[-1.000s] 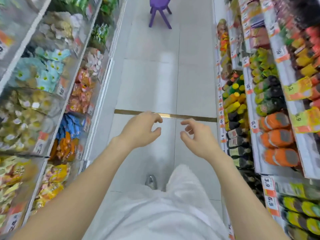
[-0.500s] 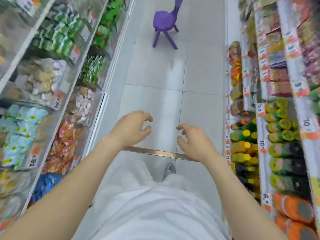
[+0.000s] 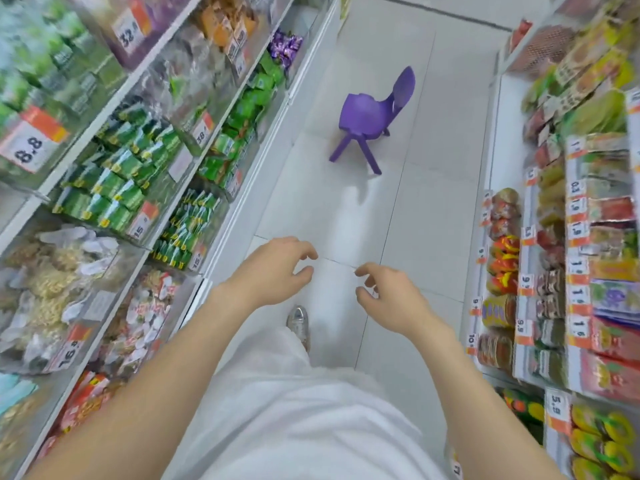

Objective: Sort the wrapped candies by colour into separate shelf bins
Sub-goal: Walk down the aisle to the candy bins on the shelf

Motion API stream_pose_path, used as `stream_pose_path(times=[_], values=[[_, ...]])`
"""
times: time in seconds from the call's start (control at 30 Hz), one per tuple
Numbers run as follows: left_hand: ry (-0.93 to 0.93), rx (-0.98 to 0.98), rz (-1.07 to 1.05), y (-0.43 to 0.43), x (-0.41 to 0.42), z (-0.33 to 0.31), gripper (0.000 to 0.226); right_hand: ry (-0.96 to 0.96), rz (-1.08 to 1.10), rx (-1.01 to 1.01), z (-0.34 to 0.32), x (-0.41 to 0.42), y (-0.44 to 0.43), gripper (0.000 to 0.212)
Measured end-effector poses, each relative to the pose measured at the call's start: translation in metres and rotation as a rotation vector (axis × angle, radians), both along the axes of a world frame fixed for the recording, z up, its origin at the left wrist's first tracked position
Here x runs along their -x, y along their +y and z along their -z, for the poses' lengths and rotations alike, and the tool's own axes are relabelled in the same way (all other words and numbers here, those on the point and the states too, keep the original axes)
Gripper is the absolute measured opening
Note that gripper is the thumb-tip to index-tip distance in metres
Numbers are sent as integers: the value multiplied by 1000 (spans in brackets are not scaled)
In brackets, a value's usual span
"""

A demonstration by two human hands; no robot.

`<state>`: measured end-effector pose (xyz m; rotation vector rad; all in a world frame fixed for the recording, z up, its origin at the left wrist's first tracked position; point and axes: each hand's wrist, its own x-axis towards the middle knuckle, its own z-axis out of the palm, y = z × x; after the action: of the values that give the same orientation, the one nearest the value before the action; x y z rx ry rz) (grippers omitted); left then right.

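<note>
Head camera: left hand (image 3: 273,271) and right hand (image 3: 393,299) hover loosely curled, holding nothing; green-wrapped candies (image 3: 110,192) fill clear shelf bins (image 3: 162,202); sorting seems unstarted.

The floor (image 3: 415,220) runs as an aisle between two runs of shelving. The left shelving (image 3: 270,161) lines its left edge, with bins (image 3: 104,303) of wrapped packets in tiers, and the right shelving (image 3: 493,140) lines its right edge. A chair (image 3: 372,123) stands mid-aisle, well ahead. The left hand (image 3: 273,271) and right hand (image 3: 394,299) hang side by side, apart, above a shoe (image 3: 298,323) on the floor.
</note>
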<state>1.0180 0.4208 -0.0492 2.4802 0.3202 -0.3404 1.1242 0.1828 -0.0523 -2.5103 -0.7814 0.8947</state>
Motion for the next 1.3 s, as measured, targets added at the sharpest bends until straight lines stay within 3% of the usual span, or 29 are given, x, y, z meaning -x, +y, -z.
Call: stream_pose_path(times=[0.33, 0.57, 0.77, 0.93, 1.3], values=[[20, -70, 139, 109, -296, -16, 32, 23, 233, -90, 2, -267, 90, 29], [8, -139, 19, 178, -490, -23, 28, 30, 140, -94, 23, -485, 168, 32], [5, -143, -148, 254, -596, -32, 26, 7, -94, -84, 5, -629, 274, 38], [36, -123, -248, 330, -658, -25, 38, -20, -215, -114, 5, -722, 376, 34], [0, -173, -350, 547, -826, -10, 27, -89, -176, -172, 13, -881, 593, 30]])
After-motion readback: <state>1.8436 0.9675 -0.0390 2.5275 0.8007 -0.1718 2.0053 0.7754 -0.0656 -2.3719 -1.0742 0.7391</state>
